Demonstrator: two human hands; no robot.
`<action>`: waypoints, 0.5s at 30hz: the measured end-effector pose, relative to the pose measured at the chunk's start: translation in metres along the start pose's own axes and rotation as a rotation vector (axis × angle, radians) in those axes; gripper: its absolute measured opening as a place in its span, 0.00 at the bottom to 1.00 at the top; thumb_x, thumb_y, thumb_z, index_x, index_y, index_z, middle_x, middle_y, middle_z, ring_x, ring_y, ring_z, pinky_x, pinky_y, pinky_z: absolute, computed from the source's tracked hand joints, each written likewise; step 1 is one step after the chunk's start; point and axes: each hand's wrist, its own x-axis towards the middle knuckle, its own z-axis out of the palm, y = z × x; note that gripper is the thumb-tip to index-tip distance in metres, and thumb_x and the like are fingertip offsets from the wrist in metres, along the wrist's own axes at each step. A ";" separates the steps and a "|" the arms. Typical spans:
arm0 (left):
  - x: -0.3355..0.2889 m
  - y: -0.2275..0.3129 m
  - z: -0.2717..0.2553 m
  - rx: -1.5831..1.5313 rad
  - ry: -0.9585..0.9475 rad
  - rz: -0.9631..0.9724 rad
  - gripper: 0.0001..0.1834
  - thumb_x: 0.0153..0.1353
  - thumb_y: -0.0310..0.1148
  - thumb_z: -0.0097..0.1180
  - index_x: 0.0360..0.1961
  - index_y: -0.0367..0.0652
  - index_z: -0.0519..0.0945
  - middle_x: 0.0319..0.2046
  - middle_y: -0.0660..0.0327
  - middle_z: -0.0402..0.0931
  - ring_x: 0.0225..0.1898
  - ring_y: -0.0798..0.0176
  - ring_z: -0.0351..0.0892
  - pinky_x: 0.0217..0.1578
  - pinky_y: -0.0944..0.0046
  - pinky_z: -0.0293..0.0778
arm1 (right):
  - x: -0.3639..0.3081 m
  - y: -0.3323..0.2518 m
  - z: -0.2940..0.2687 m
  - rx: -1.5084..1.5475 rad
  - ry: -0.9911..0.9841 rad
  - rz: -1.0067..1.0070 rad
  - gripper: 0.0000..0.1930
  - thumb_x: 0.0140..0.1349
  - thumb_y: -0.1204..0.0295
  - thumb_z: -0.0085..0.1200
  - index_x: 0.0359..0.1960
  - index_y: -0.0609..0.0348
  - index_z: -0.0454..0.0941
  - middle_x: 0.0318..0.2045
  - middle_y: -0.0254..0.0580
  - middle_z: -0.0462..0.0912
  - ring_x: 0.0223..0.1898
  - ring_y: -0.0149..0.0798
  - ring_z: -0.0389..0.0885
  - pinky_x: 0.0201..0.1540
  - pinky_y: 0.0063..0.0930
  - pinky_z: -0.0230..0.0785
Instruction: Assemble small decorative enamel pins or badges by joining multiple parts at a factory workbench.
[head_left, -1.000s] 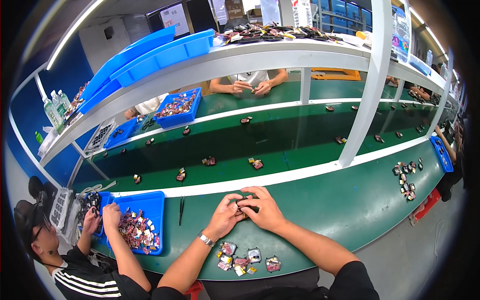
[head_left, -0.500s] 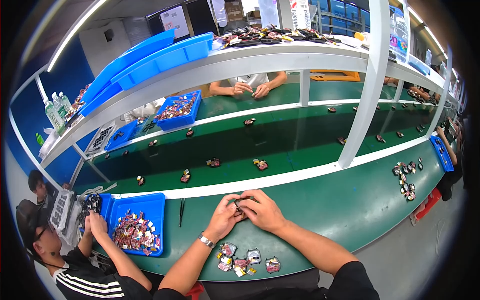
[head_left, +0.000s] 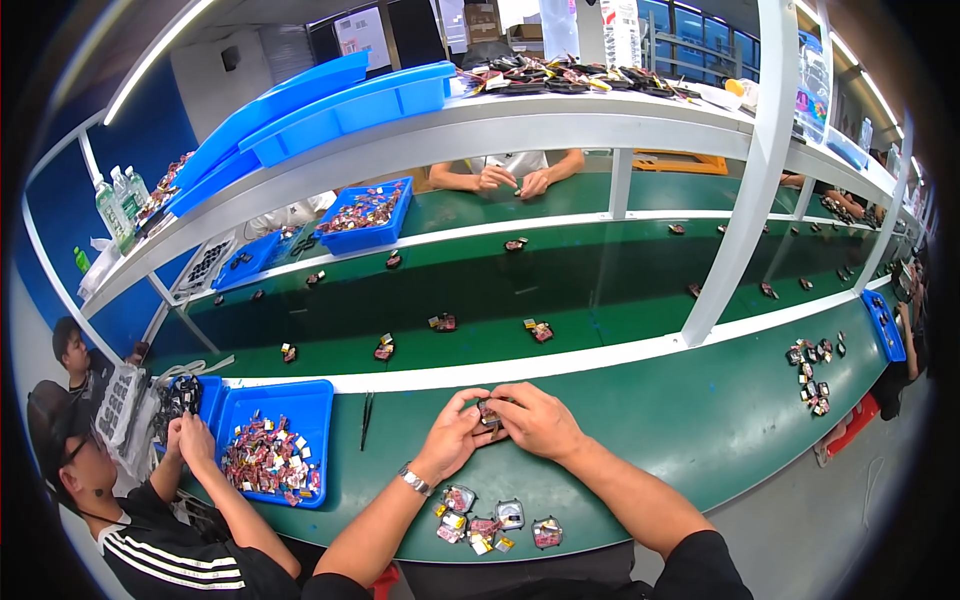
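Observation:
Over the green work table, my two hands hold one small dark-framed electronic part (head_left: pixel 488 414) between them. My left hand (head_left: pixel 452 438) has its thumb and fingers closed round the part's left side. The fingers of my right hand (head_left: pixel 540 420) are bent onto it from the right and cover much of it. Below my hands lies a group of similar parts (head_left: pixel 484 528), with clear casings, reddish boards and white or yellow tabs. To the left of my hands, a pair of dark tweezers (head_left: pixel 366 420) rests on the table.
A blue tray (head_left: pixel 325 445) of loose reddish parts stands left, beside a seated co-worker (head_left: pixel 170 545). More parts (head_left: pixel 812 375) lie at right. Beyond a white rail, scattered parts sit on a green belt (head_left: pixel 600 290). A white post (head_left: pixel 740 220) rises right of centre; another person's hands work opposite.
The view has shifted slightly. My fingers have moved on the held part, and more of its surface shows between my hands. The tweezers and the nearby group of parts stay in place.

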 end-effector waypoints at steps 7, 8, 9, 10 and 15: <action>0.001 -0.005 -0.007 0.014 0.021 0.004 0.16 0.72 0.29 0.40 0.59 0.43 0.63 0.52 0.55 0.72 0.54 0.60 0.76 0.57 0.53 0.74 | 0.001 -0.005 0.000 -0.033 -0.047 0.035 0.12 0.50 0.78 0.60 0.39 0.58 0.80 0.42 0.37 0.78 0.42 0.40 0.79 0.38 0.32 0.77; 0.001 -0.005 -0.008 0.015 0.015 0.007 0.16 0.72 0.29 0.42 0.59 0.43 0.63 0.52 0.56 0.73 0.54 0.59 0.76 0.57 0.51 0.73 | 0.002 -0.005 0.000 -0.023 -0.042 0.035 0.13 0.49 0.79 0.62 0.39 0.58 0.80 0.42 0.38 0.78 0.41 0.42 0.80 0.39 0.33 0.77; 0.000 -0.005 -0.009 0.016 0.010 0.011 0.17 0.71 0.29 0.43 0.59 0.44 0.63 0.51 0.56 0.74 0.54 0.59 0.76 0.57 0.50 0.73 | 0.003 -0.005 0.000 -0.022 -0.045 0.033 0.13 0.49 0.79 0.62 0.39 0.58 0.80 0.42 0.38 0.78 0.41 0.42 0.80 0.39 0.33 0.77; 0.001 -0.005 -0.006 0.016 0.009 0.011 0.17 0.71 0.29 0.43 0.59 0.44 0.63 0.51 0.56 0.74 0.54 0.59 0.76 0.57 0.50 0.73 | 0.004 -0.003 -0.001 0.022 -0.062 0.060 0.13 0.48 0.79 0.62 0.38 0.58 0.80 0.42 0.39 0.78 0.43 0.43 0.79 0.40 0.33 0.76; 0.002 -0.003 0.004 0.078 0.017 0.027 0.15 0.71 0.28 0.43 0.57 0.43 0.64 0.48 0.54 0.75 0.52 0.58 0.78 0.58 0.49 0.73 | 0.002 0.006 -0.010 0.079 -0.153 0.086 0.13 0.46 0.79 0.64 0.35 0.58 0.80 0.44 0.40 0.76 0.48 0.44 0.75 0.45 0.34 0.74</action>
